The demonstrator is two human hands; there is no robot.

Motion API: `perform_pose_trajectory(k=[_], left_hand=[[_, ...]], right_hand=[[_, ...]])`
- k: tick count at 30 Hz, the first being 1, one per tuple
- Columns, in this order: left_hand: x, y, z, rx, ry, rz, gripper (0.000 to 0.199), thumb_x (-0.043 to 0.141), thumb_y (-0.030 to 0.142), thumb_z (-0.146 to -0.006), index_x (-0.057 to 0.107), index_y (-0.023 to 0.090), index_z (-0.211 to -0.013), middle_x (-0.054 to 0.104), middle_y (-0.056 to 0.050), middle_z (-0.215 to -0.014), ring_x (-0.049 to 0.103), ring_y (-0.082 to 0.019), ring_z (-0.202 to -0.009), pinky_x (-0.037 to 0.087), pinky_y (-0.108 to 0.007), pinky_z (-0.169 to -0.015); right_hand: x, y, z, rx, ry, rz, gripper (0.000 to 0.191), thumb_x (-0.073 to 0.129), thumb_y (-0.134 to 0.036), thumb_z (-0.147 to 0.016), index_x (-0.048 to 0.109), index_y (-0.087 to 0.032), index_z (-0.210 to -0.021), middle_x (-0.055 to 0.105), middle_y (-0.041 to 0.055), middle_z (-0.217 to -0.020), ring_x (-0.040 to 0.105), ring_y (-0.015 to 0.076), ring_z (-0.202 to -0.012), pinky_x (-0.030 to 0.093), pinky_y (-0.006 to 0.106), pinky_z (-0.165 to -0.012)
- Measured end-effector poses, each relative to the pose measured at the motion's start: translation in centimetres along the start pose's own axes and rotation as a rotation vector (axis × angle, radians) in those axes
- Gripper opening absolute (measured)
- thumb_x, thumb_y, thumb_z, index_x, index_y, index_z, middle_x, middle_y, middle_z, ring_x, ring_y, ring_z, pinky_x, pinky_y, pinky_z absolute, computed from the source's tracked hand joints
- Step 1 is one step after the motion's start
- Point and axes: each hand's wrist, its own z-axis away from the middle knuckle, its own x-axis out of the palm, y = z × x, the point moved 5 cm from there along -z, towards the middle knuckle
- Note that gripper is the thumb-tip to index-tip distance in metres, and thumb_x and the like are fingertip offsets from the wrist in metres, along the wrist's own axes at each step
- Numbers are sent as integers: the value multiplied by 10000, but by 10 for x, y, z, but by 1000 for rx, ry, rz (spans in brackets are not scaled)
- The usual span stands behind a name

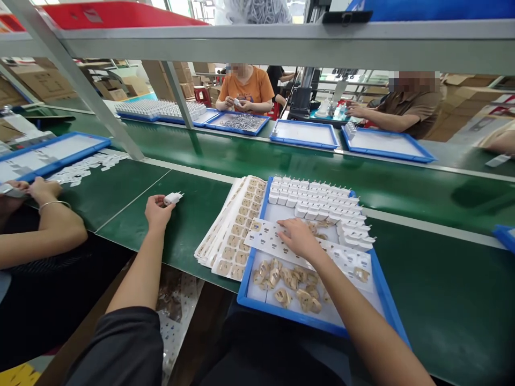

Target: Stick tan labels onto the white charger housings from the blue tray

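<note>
In my left hand is a white plug-in charger, gripped between the fingers over the green bench, its two pins pointing right. My right hand reaches over a blue-rimmed tray and touches a mostly bare sticker sheet, fingers stretched out and slightly apart. That sheet lies across the tray, with a few stickers left on it. Rows of white chargers stand in the tray's far part. Crumpled tan film pieces lie in its near part.
Left of the tray is a stack of sticker sheets. A co-worker's hands are at the far left, near scattered white pieces. Across the green belt, people work behind more blue trays. A metal shelf crosses overhead.
</note>
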Motion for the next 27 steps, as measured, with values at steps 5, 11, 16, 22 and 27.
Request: perform_pose_trajectory(k=[5,11,16,22,27], left_hand=[[-1,27,12,27,32,-63,396,718,129,-685,507,153,-1019,564,-111,-1124,404,-370,-1318,320,-566,-1111],[53,110,102,242,-494,62,296,658,460,-857,700,216,-1020,726,-42,-1048,663,-228,-970,520,-330,-869],[97,155,166,195,-985,289,375,604,549,-889,700,201,-989,726,-40,-889,661,-189,-806,510,-294,-753],[112,158,169,67,-1126,401,369,750,518,-766,637,166,-786,606,14,-634,569,-117,-560,466,-238,-563],[111,156,174,-45,-1203,509,423,804,546,-693,700,150,-799,632,-1,-660,567,-108,-582,477,-246,-598]], right_hand=[[4,-1,-7,34,37,-94,270,584,-146,-894,735,-185,-1115,773,106,-1057,640,310,-1078,498,431,-894],[-16,1,2,-17,105,-242,225,553,-189,-911,745,-228,-1021,754,51,-934,688,218,-913,521,332,-805],[-25,4,10,-52,153,-302,199,562,-225,-907,738,-229,-1002,741,33,-879,696,197,-833,532,312,-753],[-25,-19,18,-124,275,-277,197,567,-222,-927,716,-217,-1056,705,94,-1024,657,258,-985,514,422,-892],[-20,-58,20,-362,439,-136,161,591,-251,-964,708,-238,-1075,706,88,-996,632,257,-927,508,406,-819]])
